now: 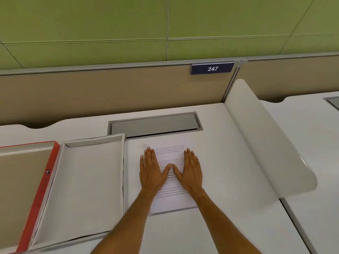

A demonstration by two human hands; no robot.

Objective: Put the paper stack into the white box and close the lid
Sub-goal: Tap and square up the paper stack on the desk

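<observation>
Hands are lying flat, left hand (151, 169) and right hand (190, 170), fingers spread and grasping nothing, pressing the stack (171, 202) onto the tabletop (229, 208); limp, slippery sheets likely needing a pinch at both side edges; open box (82, 180) is waiting just left

A printed paper stack (172, 200) is lying flat on the desk. At its nine o'clock, just beside it, a white box (82, 182) is sitting open and empty.
</observation>
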